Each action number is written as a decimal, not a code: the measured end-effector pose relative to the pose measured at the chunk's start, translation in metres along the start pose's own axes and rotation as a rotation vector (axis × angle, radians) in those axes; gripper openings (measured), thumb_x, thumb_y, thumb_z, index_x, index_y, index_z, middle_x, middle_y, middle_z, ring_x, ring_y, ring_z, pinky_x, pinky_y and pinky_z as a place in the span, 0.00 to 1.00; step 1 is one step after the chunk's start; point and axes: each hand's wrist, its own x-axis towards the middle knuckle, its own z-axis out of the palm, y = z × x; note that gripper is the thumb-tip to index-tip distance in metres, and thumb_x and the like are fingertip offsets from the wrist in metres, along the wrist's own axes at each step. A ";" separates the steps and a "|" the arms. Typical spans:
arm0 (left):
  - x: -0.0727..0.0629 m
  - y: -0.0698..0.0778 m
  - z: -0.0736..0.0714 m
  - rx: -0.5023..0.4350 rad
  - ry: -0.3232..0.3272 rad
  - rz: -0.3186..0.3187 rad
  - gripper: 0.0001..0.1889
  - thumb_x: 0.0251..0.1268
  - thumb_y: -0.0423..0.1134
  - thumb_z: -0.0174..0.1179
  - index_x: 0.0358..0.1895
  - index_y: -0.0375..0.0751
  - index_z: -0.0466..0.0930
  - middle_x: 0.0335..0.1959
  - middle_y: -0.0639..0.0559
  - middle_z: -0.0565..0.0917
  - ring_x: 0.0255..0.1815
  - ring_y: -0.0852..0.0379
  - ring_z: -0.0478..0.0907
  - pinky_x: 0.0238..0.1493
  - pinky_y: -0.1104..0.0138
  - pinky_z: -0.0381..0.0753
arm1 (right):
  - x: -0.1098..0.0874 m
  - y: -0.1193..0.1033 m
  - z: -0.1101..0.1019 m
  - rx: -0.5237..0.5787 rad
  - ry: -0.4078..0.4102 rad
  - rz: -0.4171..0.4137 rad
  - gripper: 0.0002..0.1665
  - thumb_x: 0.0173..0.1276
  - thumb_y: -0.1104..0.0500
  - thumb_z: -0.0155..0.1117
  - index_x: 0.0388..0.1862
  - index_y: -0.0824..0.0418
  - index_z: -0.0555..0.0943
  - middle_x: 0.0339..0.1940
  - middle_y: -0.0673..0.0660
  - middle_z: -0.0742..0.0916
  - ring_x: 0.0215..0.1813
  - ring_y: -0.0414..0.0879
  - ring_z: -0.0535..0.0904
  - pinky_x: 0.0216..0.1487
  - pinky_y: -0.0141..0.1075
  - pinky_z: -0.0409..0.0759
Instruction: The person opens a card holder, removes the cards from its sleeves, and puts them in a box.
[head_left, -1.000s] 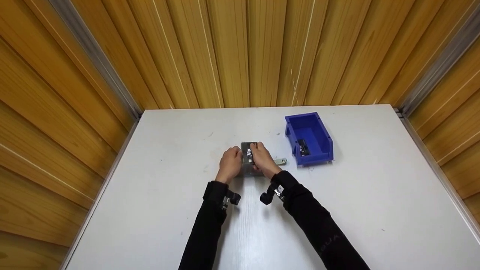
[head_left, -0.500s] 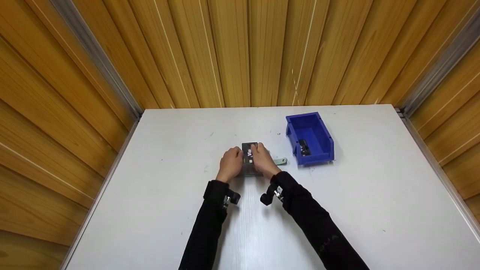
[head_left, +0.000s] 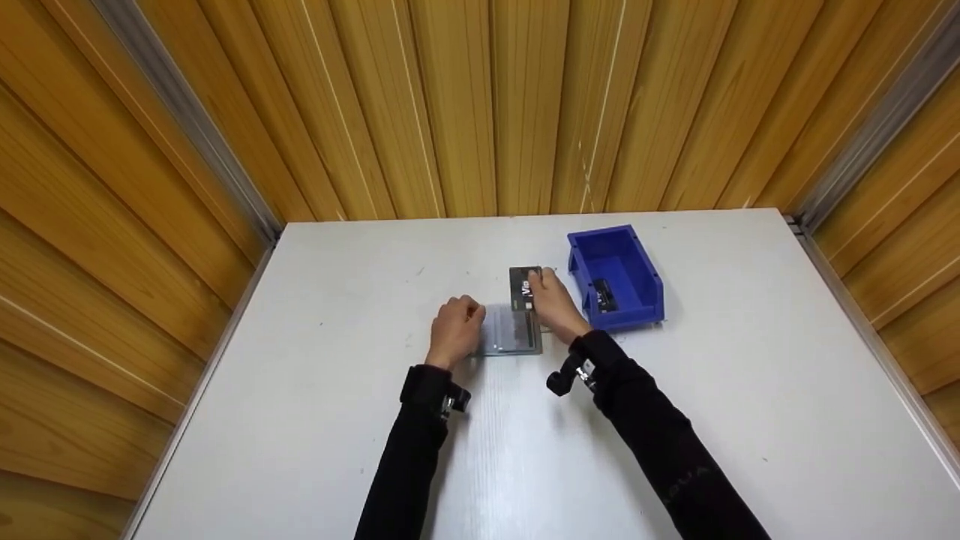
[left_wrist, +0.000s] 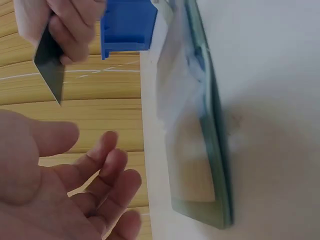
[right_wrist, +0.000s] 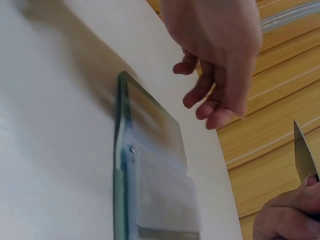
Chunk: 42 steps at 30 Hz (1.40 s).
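My right hand [head_left: 556, 304] pinches a black card [head_left: 522, 289] printed "Vip", raised above the far edge of a green card holder [head_left: 506, 334]. The holder lies spread on the white table, its clear plastic sleeves showing. In the left wrist view, that card [left_wrist: 50, 65] hangs from the right fingers, apart from the holder [left_wrist: 195, 150]. My left hand [head_left: 455, 330] hovers by the holder's left side. Seen from its own wrist, the left hand [left_wrist: 65, 180] has loosely bent fingers with nothing between them.
A blue plastic bin [head_left: 622, 274] stands at the back right, just beyond my right hand. Inside it, against the left wall, lies another black card [head_left: 604, 298]. Wood-patterned panels [head_left: 465, 112] rise behind the table and on both sides.
My right hand has lifted the black card off the holder, moving away and to the right. The left hand has let go and shifted slightly left. The holder's clear sleeves are now uncovered.
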 end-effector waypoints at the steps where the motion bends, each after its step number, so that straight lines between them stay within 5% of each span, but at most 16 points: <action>1: -0.001 -0.002 0.000 0.007 -0.003 0.003 0.11 0.76 0.40 0.58 0.47 0.36 0.85 0.43 0.41 0.84 0.49 0.43 0.80 0.53 0.51 0.77 | 0.001 -0.002 -0.005 0.003 0.006 -0.004 0.14 0.87 0.54 0.39 0.43 0.61 0.67 0.29 0.51 0.72 0.25 0.39 0.66 0.24 0.29 0.64; 8: -0.008 -0.016 0.002 0.090 -0.025 0.019 0.16 0.70 0.39 0.64 0.58 0.41 0.85 0.59 0.41 0.84 0.60 0.38 0.79 0.60 0.44 0.76 | 0.011 -0.009 -0.045 0.108 0.011 0.026 0.13 0.88 0.53 0.37 0.44 0.59 0.64 0.21 0.48 0.69 0.15 0.36 0.59 0.16 0.28 0.57; 12: -0.011 -0.022 0.004 0.114 -0.036 -0.015 0.17 0.68 0.40 0.66 0.59 0.43 0.86 0.63 0.44 0.84 0.62 0.38 0.79 0.61 0.44 0.77 | 0.015 -0.007 -0.067 0.082 0.020 0.048 0.14 0.88 0.50 0.35 0.44 0.57 0.62 0.23 0.48 0.69 0.15 0.37 0.59 0.16 0.29 0.59; 24: -0.013 -0.024 0.007 0.126 -0.040 0.003 0.16 0.67 0.39 0.67 0.56 0.43 0.88 0.60 0.43 0.85 0.61 0.39 0.79 0.60 0.48 0.79 | 0.026 0.009 -0.126 -0.041 0.170 0.012 0.16 0.87 0.51 0.33 0.45 0.60 0.63 0.27 0.52 0.70 0.16 0.38 0.61 0.17 0.30 0.61; 29: -0.014 -0.023 0.006 0.154 -0.041 0.006 0.16 0.68 0.40 0.67 0.57 0.45 0.88 0.61 0.43 0.85 0.62 0.40 0.79 0.61 0.48 0.79 | 0.030 0.022 -0.127 -0.324 0.215 -0.056 0.18 0.87 0.53 0.31 0.45 0.67 0.63 0.35 0.60 0.71 0.36 0.54 0.72 0.41 0.45 0.73; 32: -0.015 -0.024 0.006 0.162 -0.042 0.002 0.16 0.69 0.40 0.67 0.57 0.45 0.88 0.61 0.43 0.85 0.62 0.40 0.79 0.62 0.48 0.78 | 0.032 0.031 -0.119 -0.424 0.241 -0.083 0.18 0.87 0.55 0.33 0.45 0.69 0.63 0.36 0.65 0.72 0.45 0.64 0.73 0.53 0.57 0.71; 42: -0.018 -0.023 0.007 0.168 -0.028 -0.003 0.16 0.69 0.40 0.67 0.57 0.45 0.89 0.60 0.43 0.85 0.63 0.40 0.78 0.64 0.47 0.77 | 0.037 0.037 -0.109 -0.360 0.274 -0.040 0.20 0.87 0.54 0.31 0.50 0.71 0.64 0.37 0.63 0.73 0.47 0.62 0.75 0.53 0.55 0.73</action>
